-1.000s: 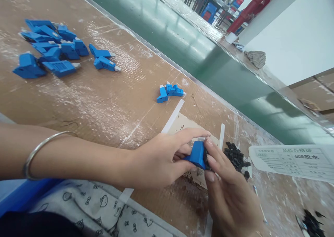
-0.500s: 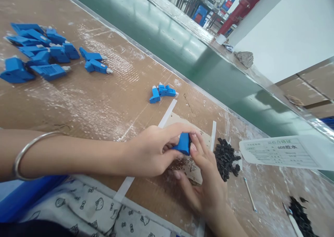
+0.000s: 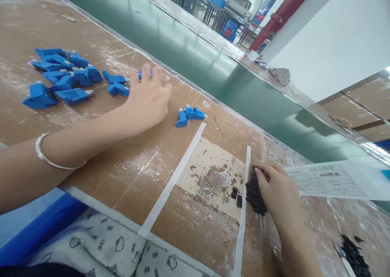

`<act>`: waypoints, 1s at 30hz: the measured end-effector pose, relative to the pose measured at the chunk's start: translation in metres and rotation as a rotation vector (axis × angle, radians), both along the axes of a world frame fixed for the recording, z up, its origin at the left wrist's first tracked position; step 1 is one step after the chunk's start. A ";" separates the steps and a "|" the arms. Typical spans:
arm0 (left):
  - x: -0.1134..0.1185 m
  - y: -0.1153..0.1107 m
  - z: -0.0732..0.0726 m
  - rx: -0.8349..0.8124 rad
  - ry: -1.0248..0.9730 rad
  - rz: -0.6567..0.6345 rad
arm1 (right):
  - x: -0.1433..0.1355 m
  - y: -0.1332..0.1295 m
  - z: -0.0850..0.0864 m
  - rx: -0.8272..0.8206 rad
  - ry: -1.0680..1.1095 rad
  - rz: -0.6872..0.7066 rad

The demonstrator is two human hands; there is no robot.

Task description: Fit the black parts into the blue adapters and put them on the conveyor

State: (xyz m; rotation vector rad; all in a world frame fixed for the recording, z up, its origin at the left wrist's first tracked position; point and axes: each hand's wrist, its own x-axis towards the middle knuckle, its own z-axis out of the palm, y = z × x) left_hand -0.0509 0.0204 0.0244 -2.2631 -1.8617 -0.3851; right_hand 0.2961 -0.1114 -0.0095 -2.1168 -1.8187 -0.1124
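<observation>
My left hand (image 3: 148, 98) is stretched out palm down over the table, fingers spread. A blue plastic part (image 3: 145, 74) shows between its fingers; whether they touch it is unclear. Just left of the hand lie two blue parts with pale tips (image 3: 118, 89). My right hand (image 3: 276, 189) pinches with thumb and forefinger at the edge of a pile of small black pieces (image 3: 255, 197); a black piece sits at its fingertips. Two loose black pieces (image 3: 234, 192) lie near a small clear cup (image 3: 221, 179) on a stained cardboard sheet (image 3: 198, 155).
A heap of blue parts (image 3: 73, 96) lies at the left, and a small group (image 3: 195, 113) lies beyond the cardboard. White tape strips (image 3: 173, 181) flank the sheet. At the right are a labelled plastic bag (image 3: 335, 179) and more black pieces (image 3: 355, 254). A green belt (image 3: 213, 65) runs behind.
My hands have parted from the blue part they held together. The left went to the upper left, where a blue part now shows; the right moved right to the black pile, uncovering the cup.
</observation>
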 end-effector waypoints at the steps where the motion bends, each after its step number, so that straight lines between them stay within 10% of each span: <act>1: 0.004 -0.002 -0.001 -0.008 -0.022 -0.072 | -0.001 0.000 -0.001 -0.002 0.004 0.002; 8: 0.025 -0.018 -0.007 -0.272 -0.183 -0.304 | 0.000 0.002 -0.004 -0.011 0.060 0.069; 30: 0.033 -0.038 -0.027 -0.338 -0.266 -0.796 | 0.001 0.008 0.000 -0.055 0.376 -0.015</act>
